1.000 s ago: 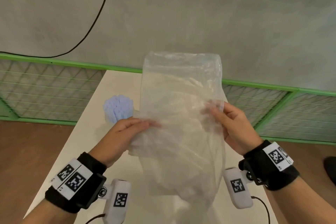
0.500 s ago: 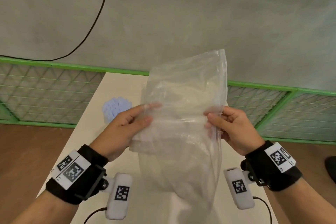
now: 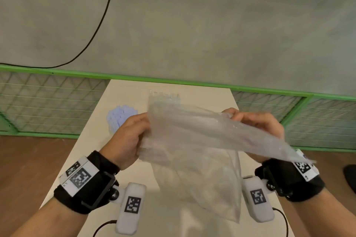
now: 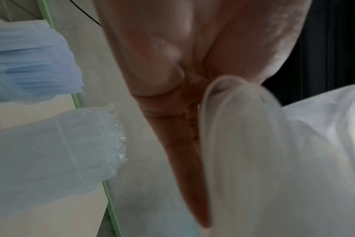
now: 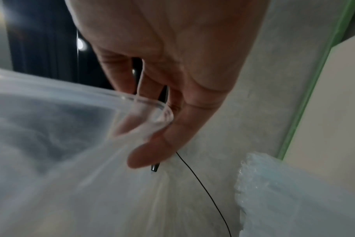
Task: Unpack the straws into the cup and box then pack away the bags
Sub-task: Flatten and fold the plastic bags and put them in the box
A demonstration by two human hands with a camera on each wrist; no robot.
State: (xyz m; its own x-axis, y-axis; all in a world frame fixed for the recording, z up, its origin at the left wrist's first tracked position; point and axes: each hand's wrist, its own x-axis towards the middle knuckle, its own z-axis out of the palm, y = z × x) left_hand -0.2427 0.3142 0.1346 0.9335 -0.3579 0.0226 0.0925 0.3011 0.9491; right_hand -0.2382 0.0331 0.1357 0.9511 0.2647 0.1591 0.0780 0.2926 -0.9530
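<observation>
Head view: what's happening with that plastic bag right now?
A person holds a clear plastic bag up over the white table with both hands. The left hand grips its left edge, where the plastic looks folded into layers; the right hand pinches the other side, and the loose end flaps out over the right wrist. The bag looks empty, so this appears to be the folding-away stage. Behind it stand blue straws and clear straws; their containers are hidden.

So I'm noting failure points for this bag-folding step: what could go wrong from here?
The clear bag is held only at its edges by the left hand and right hand, so the slippery film could slip free. Its hanging end could also sweep the blue straws and clear straws behind it.
</observation>
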